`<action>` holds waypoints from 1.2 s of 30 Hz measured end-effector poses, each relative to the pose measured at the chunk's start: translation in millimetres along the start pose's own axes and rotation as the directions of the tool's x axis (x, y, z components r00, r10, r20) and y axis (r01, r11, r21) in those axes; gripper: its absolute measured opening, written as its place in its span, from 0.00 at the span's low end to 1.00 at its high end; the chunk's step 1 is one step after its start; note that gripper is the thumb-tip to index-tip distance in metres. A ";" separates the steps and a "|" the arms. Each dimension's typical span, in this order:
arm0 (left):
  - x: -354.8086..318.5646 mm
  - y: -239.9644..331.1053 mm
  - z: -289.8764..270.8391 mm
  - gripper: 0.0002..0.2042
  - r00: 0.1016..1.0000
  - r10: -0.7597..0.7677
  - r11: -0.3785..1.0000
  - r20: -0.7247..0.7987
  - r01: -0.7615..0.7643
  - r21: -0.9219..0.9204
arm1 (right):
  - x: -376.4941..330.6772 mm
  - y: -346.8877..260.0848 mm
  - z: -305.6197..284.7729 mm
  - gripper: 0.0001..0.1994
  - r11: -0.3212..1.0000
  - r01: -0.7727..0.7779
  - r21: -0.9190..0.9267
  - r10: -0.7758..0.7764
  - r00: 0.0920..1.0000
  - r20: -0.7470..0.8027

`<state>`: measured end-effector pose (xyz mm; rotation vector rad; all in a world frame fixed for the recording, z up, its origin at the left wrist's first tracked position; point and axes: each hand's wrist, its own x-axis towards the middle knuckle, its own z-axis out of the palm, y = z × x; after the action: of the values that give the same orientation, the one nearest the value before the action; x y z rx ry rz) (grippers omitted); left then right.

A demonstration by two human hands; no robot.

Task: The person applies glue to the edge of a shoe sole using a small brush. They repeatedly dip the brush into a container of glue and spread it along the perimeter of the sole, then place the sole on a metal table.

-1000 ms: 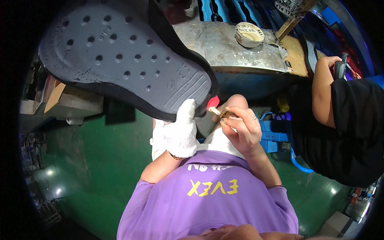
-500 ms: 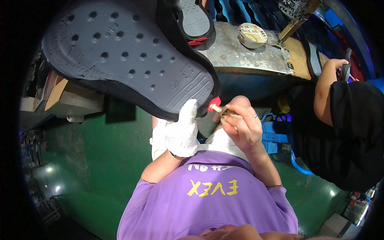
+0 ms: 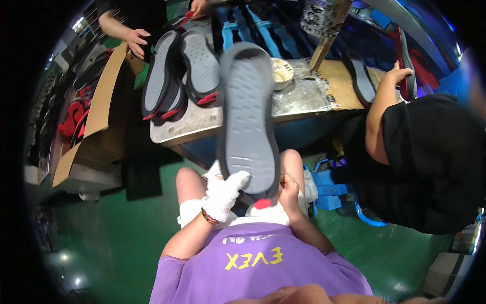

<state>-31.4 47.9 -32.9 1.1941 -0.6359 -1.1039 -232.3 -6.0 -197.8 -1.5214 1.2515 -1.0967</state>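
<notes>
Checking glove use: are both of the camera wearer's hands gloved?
No, the left hand wears a white glove, while the right hand is bare.

Reaches forward with both forearms (image 3: pixel 190 235), clasping with white-gloved left grip (image 3: pixel 223 196) under raised thumb (image 3: pixel 239 180); bends bare right grip (image 3: pixel 289 192), partly hidden.

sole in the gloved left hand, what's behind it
Behind the sole, the table shows on both sides and a round container peeks out on the right. What the sole covers can't be seen.
</notes>
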 end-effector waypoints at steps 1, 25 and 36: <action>7.5 -11.0 6.4 0.15 0.997 -0.008 0.996 0.081 0.001 0.089 | 0.4 4.1 -7.1 0.07 0.984 -0.064 -0.164 0.075 0.995 0.062; 158.3 16.0 -2.2 0.23 0.402 0.789 -0.001 0.465 -0.755 0.655 | 18.3 31.2 17.5 0.06 0.985 -0.016 0.171 0.008 0.999 0.047; 221.3 132.1 -118.3 0.40 0.797 0.600 -0.048 -0.069 0.122 0.991 | 19.0 37.2 18.8 0.04 0.988 -0.035 0.148 0.015 0.991 0.134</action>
<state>197.7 -109.4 23.9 2.3881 -1.2521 0.3914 -220.8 -28.0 -236.3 -1.4372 1.0703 -1.0320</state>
